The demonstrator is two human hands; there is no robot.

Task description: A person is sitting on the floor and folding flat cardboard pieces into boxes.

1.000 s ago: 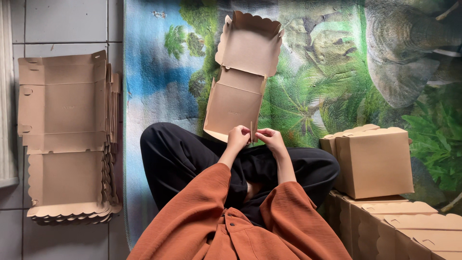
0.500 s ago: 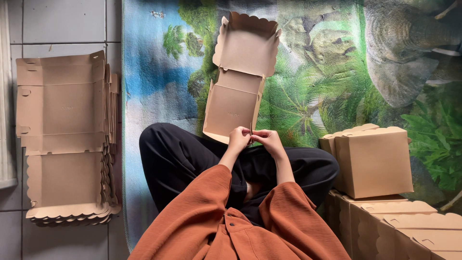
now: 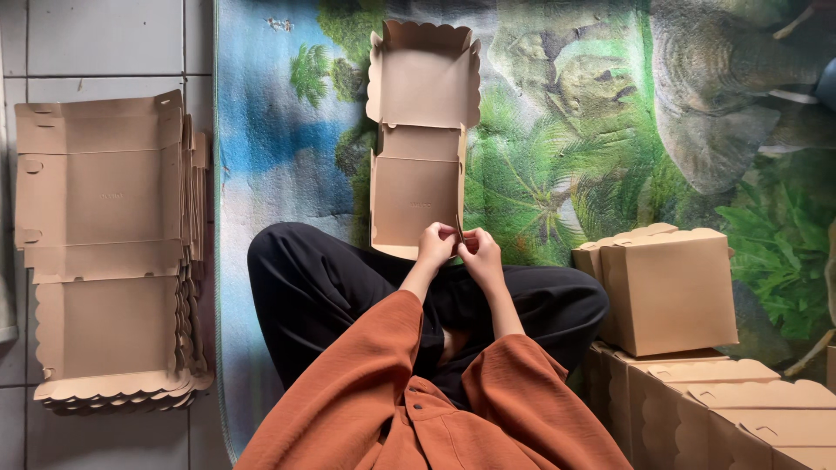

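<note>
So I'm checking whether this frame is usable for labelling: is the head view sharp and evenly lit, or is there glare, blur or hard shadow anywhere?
Head view: sharp throughout, with soft, even light and no glare. The left hand and right hand look crisp where they pinch the near corner of the half-folded box. Only faint shadows lie beside the flat cardboard stack and under the finished boxes.

A brown cardboard box blank (image 3: 422, 144), half folded with a scalloped lid flap, lies on the mat ahead. Left, a stack of flat blanks (image 3: 104, 252) on the tiled floor. Right — finished brown boxes (image 3: 666, 292), perhaps four — crowd together.
</note>
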